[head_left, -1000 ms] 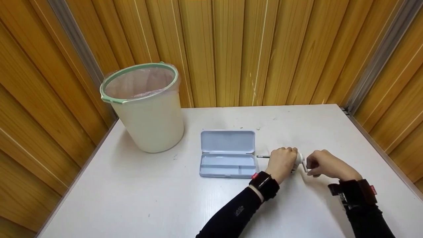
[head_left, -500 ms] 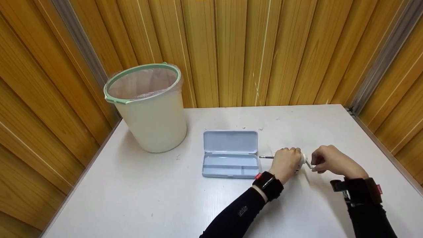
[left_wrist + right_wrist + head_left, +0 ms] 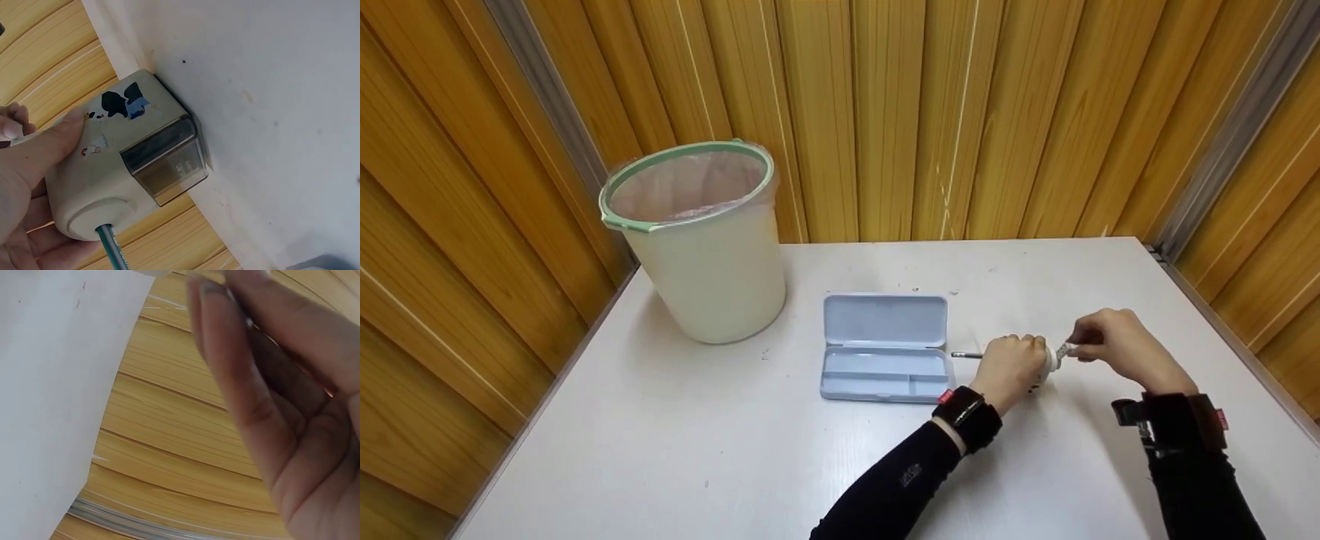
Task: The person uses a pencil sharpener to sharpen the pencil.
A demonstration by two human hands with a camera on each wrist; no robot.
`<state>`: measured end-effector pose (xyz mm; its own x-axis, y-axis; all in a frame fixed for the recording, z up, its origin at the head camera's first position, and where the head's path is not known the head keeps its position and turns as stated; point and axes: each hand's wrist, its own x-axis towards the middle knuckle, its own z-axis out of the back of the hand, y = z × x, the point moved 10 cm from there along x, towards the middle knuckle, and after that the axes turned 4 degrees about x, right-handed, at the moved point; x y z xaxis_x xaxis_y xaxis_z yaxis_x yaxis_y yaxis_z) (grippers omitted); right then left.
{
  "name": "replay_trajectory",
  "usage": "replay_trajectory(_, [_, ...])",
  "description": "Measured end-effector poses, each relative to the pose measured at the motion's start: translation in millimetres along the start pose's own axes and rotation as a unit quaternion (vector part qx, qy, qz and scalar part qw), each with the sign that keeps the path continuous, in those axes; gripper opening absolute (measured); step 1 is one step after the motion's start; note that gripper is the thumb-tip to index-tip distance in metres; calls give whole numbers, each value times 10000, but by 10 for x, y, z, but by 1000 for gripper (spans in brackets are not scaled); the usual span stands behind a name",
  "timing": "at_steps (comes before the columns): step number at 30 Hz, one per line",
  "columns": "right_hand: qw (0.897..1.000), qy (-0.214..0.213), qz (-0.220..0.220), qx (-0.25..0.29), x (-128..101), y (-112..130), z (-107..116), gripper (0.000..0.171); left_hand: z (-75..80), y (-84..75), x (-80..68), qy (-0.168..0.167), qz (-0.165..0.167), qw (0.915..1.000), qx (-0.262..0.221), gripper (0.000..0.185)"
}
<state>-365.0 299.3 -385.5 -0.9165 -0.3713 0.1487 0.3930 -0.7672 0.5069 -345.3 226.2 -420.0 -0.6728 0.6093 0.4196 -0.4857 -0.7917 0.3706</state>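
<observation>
My left hand (image 3: 1009,373) grips a white crank pencil sharpener (image 3: 121,126), its thumb laid over the sharpener's printed side. A pencil (image 3: 112,247) sticks out of the sharpener's front hole; in the head view this pencil points left toward a light blue pencil case. Smoky clear plastic forms the shavings drawer (image 3: 169,166). On the sharpener's far side, my right hand (image 3: 1125,351) pinches the end of the crank (image 3: 1063,351) between thumb and fingers. Most of the sharpener is hidden by the left hand in the head view.
Just left of the hands, the pencil case (image 3: 885,321) lies open, with its divided tray toward me. A cream bin (image 3: 709,281) with a green rim and a plastic liner stands at the back left of the white table (image 3: 660,442). Wood-look panels surround the table's back and sides.
My right hand has moved up and away from me, turning the crank from pointing toward me to pointing up and outward. The left hand keeps its grip on the sharpener. The view has shifted slightly.
</observation>
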Motion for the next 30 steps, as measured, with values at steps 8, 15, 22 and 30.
replay_trajectory(8, [9980, -300, 33, -564, 274, -47, -2, 9, -12, -27, 7, -116, -70, 9999, 10, 9])
replay_trajectory(15, [9989, -103, 41, -462, 410, -200, -151, 10, -5, -19, -8, -154, -63, 9998, 58, 11])
replay_trajectory(22, [9993, 188, 26, -331, 473, -284, -239, 11, -26, -2, -11, -70, -139, 9999, 37, 14])
replay_trajectory(30, [9983, 401, 110, -397, 520, -321, -397, 13, -25, 33, -17, -59, -136, 9999, 34, 14])
